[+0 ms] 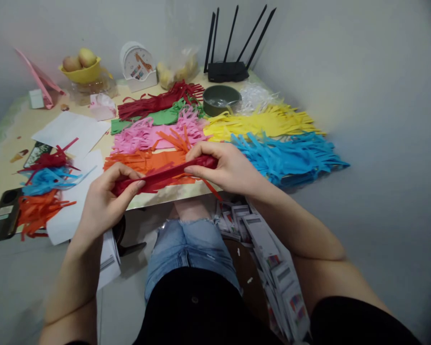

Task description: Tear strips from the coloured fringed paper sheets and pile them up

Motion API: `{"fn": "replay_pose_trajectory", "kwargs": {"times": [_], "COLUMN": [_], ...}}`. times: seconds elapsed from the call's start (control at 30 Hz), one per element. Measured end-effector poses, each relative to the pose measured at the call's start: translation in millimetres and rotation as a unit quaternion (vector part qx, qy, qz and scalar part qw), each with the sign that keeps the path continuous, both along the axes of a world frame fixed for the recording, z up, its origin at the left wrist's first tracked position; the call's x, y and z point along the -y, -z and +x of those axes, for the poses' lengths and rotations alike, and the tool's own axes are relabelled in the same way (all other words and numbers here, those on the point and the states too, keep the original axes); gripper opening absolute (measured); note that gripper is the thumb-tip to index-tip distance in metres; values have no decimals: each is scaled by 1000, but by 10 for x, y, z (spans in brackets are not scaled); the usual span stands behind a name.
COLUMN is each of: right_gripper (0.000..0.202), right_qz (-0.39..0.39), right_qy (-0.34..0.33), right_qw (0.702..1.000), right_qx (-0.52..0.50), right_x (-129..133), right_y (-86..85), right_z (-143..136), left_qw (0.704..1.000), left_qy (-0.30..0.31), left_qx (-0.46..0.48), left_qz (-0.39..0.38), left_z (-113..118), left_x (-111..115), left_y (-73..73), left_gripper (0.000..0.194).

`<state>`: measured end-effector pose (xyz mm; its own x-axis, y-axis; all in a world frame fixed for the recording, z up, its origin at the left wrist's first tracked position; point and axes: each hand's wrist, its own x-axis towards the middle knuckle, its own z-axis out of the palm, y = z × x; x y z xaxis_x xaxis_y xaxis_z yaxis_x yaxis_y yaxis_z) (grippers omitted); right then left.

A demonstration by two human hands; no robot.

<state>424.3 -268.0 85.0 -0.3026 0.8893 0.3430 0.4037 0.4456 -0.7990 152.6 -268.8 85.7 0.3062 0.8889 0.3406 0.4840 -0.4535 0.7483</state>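
Note:
Between my two hands stretches a dark red strip of fringed tissue paper (165, 174), folded lengthwise and pulled fairly straight. My left hand (109, 194) pinches its left end between thumb and fingers. At the other end my right hand (222, 165) grips it the same way, thumb along the near side. Under the strip lies orange fringed paper (136, 160) on the table. Beyond it are pink fringed paper (154, 135), green fringed paper (158, 116) and a dark red fringed stack (158, 103). Yellow (258, 124) and blue fringed paper (290, 155) lie to the right.
Cut fringe bundles, including a blue one (46, 181), lie left near a phone (3, 215) and white sheets (72, 132). A green bowl (221, 99), a black router (228, 72) and a yellow bowl (81, 75) stand behind. Printed packets (273, 258) fill the space below right.

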Motion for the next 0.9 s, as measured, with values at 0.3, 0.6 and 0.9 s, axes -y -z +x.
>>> {"fn": "replay_pose_trajectory", "kwargs": {"times": [0.3, 0.6, 0.9], "right_gripper": [14, 9, 18], "right_qz": [-112, -126, 15], "right_qy": [-67, -76, 19], "right_qw": [960, 947, 998], "right_qx": [-246, -285, -64], "right_x": [3, -24, 42], "right_y": [118, 184, 117], "right_z": [-78, -105, -95], "left_qw": [952, 969, 997], "left_qy": [21, 83, -12], "left_qx": [256, 223, -8], "left_qz": [-169, -73, 77], "left_z": [71, 61, 69], "left_x": [27, 11, 42], "left_y": [40, 67, 68], "left_gripper": [11, 9, 13]}}
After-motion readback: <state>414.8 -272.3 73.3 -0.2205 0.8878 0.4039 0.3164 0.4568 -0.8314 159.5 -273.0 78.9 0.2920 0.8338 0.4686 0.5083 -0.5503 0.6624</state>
